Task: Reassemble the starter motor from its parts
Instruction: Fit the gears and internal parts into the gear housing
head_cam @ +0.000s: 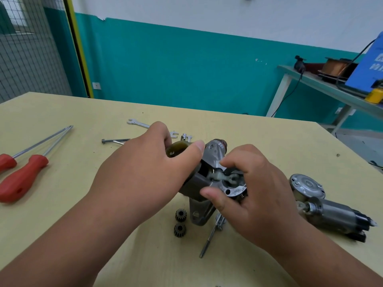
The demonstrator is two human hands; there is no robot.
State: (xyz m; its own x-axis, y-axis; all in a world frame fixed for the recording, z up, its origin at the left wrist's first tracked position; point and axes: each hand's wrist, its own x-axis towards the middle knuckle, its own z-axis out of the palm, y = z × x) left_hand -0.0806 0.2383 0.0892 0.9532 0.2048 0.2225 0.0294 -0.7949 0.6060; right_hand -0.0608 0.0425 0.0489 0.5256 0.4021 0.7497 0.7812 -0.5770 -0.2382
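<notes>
— Over the middle of the table (83,112) the drive housing (213,154) is held in both hands; whether its lower ear rests on the tabletop cannot be told. What could be spoiled from this point?

— The fork lever (222,176) seen in the round mouth could be knocked out of its seat if the housing is tilted or the grip is shifted carelessly. It is judged to be only loosely lodged.

— How is it gripped?

— The far end is clasped by the left hand (149,168), thumb laid across the top. The round mouth is pinched by the right hand (263,195) between thumb and curled fingers, one fingertip close by the lever.

— Anything else at risk?

— Two small gears (181,214) and a long bolt (208,239) lie just beside the ear; they could be struck and rolled away if the housing is set down blindly. The motor body (335,214), well apart on the right, might be fitted before the gears are placed.

— And the housing's look?

— Dull grey cast metal, a dark opening in its side; a brownish part (176,149) is seen under the left fingers.
</notes>
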